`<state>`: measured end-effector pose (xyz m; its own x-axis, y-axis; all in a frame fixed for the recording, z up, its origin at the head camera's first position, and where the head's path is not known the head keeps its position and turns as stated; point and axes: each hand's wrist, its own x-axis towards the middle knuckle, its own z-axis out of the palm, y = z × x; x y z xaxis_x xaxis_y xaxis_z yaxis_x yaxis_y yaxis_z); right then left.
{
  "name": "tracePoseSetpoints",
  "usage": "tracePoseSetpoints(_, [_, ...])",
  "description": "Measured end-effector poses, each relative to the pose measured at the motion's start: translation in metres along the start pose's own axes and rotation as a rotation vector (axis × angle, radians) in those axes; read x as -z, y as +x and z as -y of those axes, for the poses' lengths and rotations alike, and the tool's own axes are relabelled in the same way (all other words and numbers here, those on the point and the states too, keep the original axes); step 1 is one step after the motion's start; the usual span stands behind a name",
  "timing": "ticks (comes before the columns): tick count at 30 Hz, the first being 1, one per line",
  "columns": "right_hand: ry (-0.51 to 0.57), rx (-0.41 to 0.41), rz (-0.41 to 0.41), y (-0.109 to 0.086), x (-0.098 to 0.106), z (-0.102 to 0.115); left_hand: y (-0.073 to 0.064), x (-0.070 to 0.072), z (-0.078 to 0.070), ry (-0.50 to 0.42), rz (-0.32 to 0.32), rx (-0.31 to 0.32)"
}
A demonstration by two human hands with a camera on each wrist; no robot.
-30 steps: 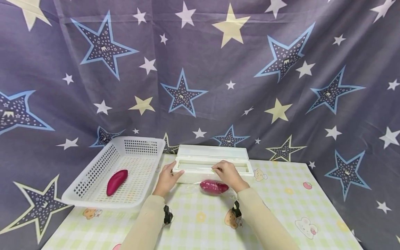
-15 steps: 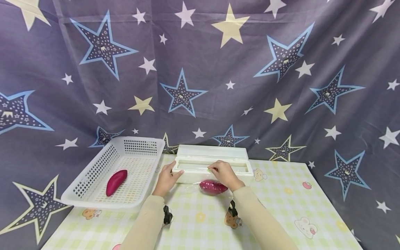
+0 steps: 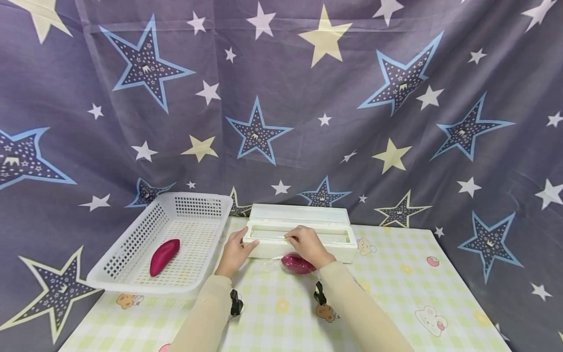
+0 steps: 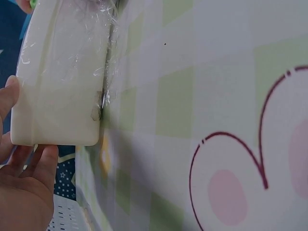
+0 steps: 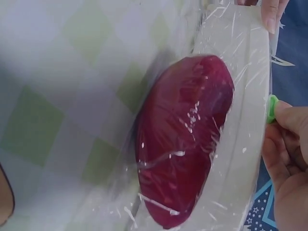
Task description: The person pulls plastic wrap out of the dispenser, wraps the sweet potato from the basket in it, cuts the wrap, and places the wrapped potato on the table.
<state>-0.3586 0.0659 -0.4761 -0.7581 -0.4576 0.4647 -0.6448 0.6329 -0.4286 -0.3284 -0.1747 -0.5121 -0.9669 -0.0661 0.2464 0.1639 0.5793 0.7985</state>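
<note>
A long white cling film dispenser (image 3: 266, 250) lies across the table with its lid (image 3: 299, 214) raised at the back. My left hand (image 3: 234, 253) grips its left end, thumb on the front top edge and fingers round the end, as the left wrist view shows. With thumb and fingertips my right hand (image 3: 306, 244) pinches a small green slide cutter (image 5: 272, 109) on the dispenser's front edge. Clear cling film (image 5: 226, 192) hangs over the front and covers a purple-red sweet potato (image 5: 185, 139), which lies against the dispenser. My right hand partly hides the sweet potato in the head view.
A white perforated basket (image 3: 132, 286) stands at the left with another purple sweet potato (image 3: 164, 257) inside. The table has a green checked cloth (image 3: 281, 332). A dark star-patterned curtain (image 3: 290, 98) hangs right behind the dispenser.
My right hand has slid leftward along the dispenser's front edge with the green slide cutter, covering more of the wrapped sweet potato's right end. My left hand stays on the left end.
</note>
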Motion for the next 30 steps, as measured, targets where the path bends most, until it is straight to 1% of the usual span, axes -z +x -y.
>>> tracePoseSetpoints(9, [0.005,-0.012,0.001,0.003,-0.001,0.005,0.001,0.001,0.000,-0.007,0.000,-0.004])
tracePoseSetpoints(13, [-0.025,-0.017,0.019,0.004,-0.001,0.005,0.000,0.001,-0.001,-0.008,0.002,-0.004])
tracePoseSetpoints(16, [-0.028,-0.033,0.040,0.004,0.001,0.003,0.000,0.001,0.000,-0.012,0.009,0.001])
tracePoseSetpoints(23, [0.090,-0.132,0.145,0.007,0.011,0.001,0.001,0.001,0.001,-0.020,0.009,0.005])
tracePoseSetpoints(26, [0.107,-0.131,0.162,0.009,0.013,0.000,0.001,0.001,0.001,-0.021,0.006,0.010])
tracePoseSetpoints(30, [0.103,-0.092,0.144,0.010,0.010,0.002,0.000,0.001,0.001,-0.026,0.008,0.022])
